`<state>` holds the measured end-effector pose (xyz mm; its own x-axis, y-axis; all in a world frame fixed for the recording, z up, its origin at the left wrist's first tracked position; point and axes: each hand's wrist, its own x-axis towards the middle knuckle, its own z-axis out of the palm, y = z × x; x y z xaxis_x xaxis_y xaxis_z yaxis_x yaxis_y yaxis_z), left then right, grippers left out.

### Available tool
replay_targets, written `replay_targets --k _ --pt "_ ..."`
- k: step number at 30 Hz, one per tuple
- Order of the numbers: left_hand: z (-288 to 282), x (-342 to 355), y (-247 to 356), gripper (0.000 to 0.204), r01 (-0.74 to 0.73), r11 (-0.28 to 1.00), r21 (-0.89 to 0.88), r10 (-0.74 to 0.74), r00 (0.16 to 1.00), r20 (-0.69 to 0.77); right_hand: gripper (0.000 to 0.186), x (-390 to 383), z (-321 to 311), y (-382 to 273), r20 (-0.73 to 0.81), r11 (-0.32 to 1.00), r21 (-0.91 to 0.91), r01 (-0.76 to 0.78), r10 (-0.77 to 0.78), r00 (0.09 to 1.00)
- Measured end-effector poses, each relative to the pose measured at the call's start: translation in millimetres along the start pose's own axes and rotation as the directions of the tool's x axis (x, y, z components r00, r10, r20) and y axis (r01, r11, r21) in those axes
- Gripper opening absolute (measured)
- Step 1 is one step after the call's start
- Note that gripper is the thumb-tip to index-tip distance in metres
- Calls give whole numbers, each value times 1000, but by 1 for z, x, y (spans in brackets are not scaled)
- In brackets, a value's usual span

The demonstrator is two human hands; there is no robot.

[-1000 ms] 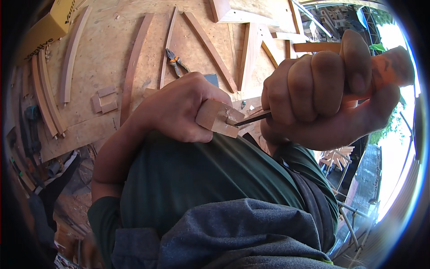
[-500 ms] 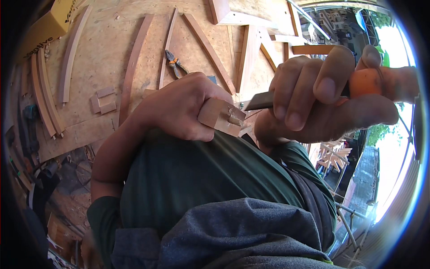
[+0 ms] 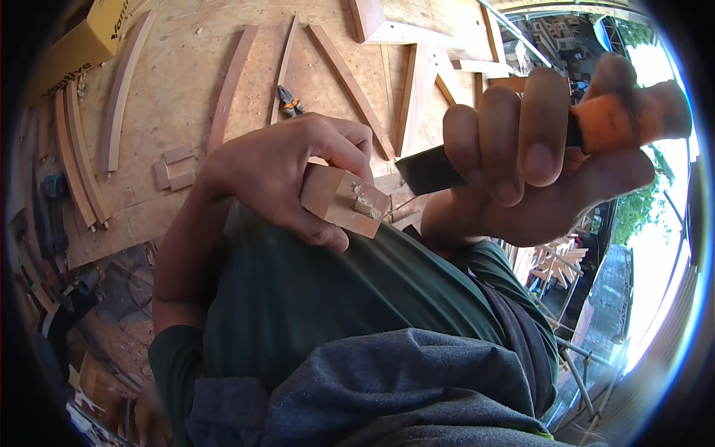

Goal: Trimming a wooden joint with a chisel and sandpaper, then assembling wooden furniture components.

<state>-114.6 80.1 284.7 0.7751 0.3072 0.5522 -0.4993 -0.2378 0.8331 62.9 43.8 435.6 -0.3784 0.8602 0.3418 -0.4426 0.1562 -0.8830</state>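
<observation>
My left hand [image 3: 275, 175] grips a squared piece of wood [image 3: 324, 192], its end turned to the right. A short ridged dowel [image 3: 366, 209] sticks out of that end face, with pale shavings around it. My right hand [image 3: 521, 164] is wrapped round a chisel, whose orange handle [image 3: 622, 123] points to the upper right. The chisel's flat dark blade [image 3: 430, 171] reaches left out of my fingers, its tip near the wood's end but apart from it.
Pliers [image 3: 289, 101] with orange and black handles lie on the plywood table [image 3: 179, 89] beyond my left hand. Curved wooden strips [image 3: 126, 89], a notched small block [image 3: 176, 168] and joined frame pieces [image 3: 410, 33] are spread there. A yellow cardboard box [image 3: 82, 48] stands at the far left.
My left hand has drawn the wood slightly left and turned its dowel end more into view. The chisel has rolled, showing more of its blade face, and its handle end has risen.
</observation>
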Motion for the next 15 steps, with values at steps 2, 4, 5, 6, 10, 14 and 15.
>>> replay_targets --k 2,4,5,6,10,14,15 --pt "-2 -4 11 45 209 975 -73 -214 974 -68 44 2 -5 1 110 1000 -13 21 -19 994" --pt "7 -9 16 47 219 975 -41 -223 960 -170 43 4 -11 3 218 999 -23 42 -36 975" --pt "13 -12 19 49 230 973 -10 -224 936 -273 42 5 -13 4 272 998 -26 52 -43 961" --pt "19 -11 25 49 232 973 -11 -227 936 -270 42 6 -16 5 324 998 -30 63 -50 945" --pt "48 -3 33 43 234 950 209 -99 856 -508 42 4 11 17 279 993 31 112 -116 953" --pt "45 -10 18 36 103 908 407 113 873 -475 46 -2 25 22 84 969 139 204 -216 973" --pt "45 -10 18 36 101 909 405 113 874 -472 47 -3 26 22 32 960 159 232 -240 970"
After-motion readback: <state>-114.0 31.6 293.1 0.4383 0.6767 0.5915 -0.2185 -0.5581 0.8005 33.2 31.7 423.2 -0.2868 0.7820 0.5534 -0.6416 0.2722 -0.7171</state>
